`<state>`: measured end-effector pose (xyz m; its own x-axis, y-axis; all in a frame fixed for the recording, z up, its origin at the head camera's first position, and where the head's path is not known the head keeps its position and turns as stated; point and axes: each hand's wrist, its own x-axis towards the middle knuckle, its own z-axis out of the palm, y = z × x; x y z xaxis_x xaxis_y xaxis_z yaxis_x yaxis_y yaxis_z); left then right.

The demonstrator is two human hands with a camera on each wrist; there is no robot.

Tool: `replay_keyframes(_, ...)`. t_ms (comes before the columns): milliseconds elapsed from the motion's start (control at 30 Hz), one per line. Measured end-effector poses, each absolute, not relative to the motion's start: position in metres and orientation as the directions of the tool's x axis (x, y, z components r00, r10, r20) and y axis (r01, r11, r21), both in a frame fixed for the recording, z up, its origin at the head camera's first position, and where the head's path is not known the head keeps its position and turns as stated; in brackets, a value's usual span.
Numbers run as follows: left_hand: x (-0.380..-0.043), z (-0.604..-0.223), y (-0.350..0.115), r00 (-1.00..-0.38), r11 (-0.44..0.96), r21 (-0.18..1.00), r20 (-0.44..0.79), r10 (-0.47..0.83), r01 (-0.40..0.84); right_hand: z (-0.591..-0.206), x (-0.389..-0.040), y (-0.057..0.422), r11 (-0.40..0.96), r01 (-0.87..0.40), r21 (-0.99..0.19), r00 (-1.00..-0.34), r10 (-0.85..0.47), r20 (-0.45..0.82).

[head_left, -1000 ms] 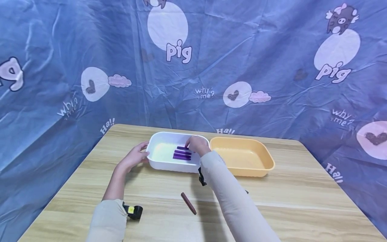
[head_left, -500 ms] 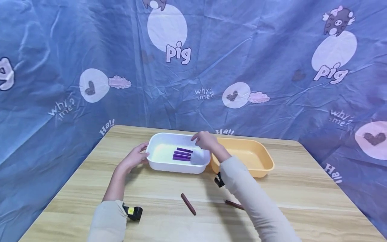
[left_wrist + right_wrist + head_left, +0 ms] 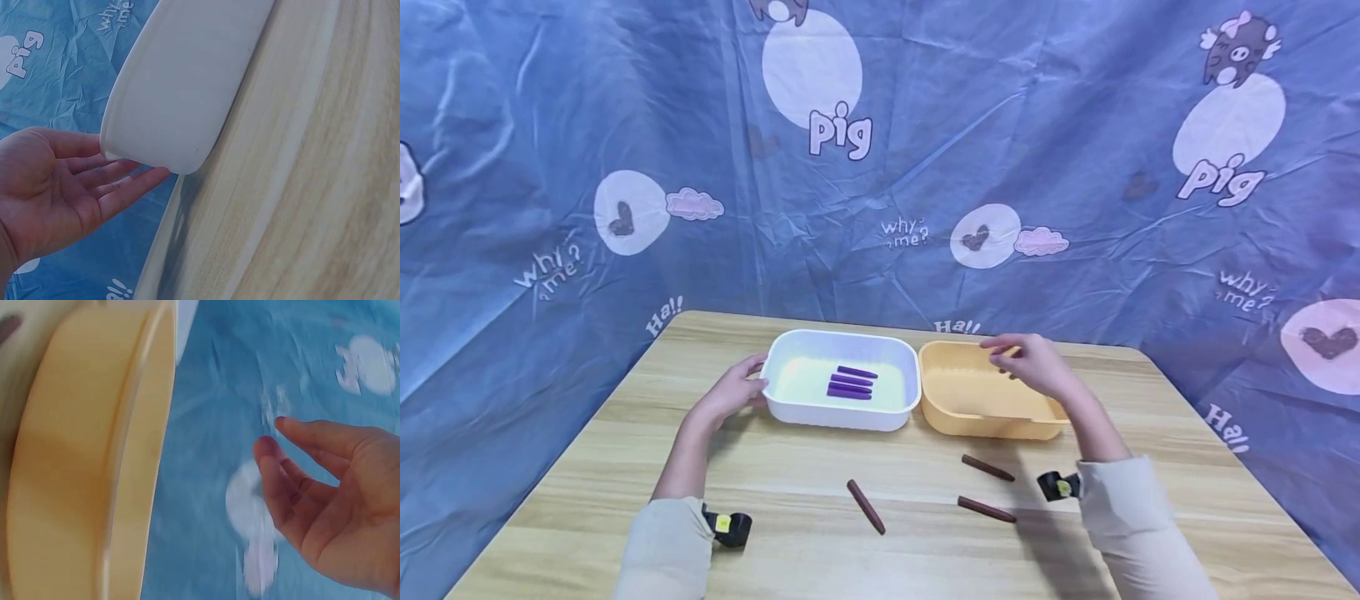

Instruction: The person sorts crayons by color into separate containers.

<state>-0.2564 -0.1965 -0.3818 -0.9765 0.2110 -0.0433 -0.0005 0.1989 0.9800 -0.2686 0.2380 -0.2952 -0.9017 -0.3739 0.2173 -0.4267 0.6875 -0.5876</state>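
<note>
Holding white tray (image 3: 835, 416) near back edge of bench (image 3: 790, 558) with left grip (image 3: 733, 393); hovering over yellow tray (image 3: 981, 425) with narrow, empty right grip (image 3: 1033, 363). Might knock it, or, swung low, roll brown crayons (image 3: 866, 507) lying in front!

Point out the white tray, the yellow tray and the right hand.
White tray (image 3: 838, 417): head view, on its front wall.
Yellow tray (image 3: 988, 426): head view, on its front wall.
Right hand (image 3: 1032, 365): head view, on its middle.
</note>
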Motion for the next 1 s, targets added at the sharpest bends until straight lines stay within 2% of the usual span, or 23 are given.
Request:
replay_keyframes(267,-0.257,-0.383,-0.197,-0.977,0.214,0.977,-0.039,0.211,0.007,-0.311,-0.250,0.300,0.728,-0.394,-0.561,-0.918,-0.283,0.278)
replay_keyframes(600,-0.259,-0.384,-0.194,-0.974,0.225,0.974,-0.020,0.227,0.033,-0.347,-0.235,0.342,0.714,-0.160,-0.682,-0.987,-0.135,0.090)
replay_keyframes(700,-0.259,-0.380,-0.194,-0.977,0.266,0.963,-0.012,0.211,0.046,-0.356,-0.234,0.345,0.666,-0.124,-0.736,-0.989,-0.139,0.041)
replay_keyframes(833,-0.258,-0.370,-0.193,-0.988,0.376,0.924,0.014,0.157,0.073,-0.366,-0.234,0.347,0.537,-0.095,-0.838,-0.987,-0.158,0.011)
replay_keyframes(1000,-0.250,-0.351,-0.189,-0.992,0.468,0.875,0.096,0.086,0.125,-0.374,-0.236,0.351,0.414,-0.072,-0.907,-0.983,-0.185,-0.006)
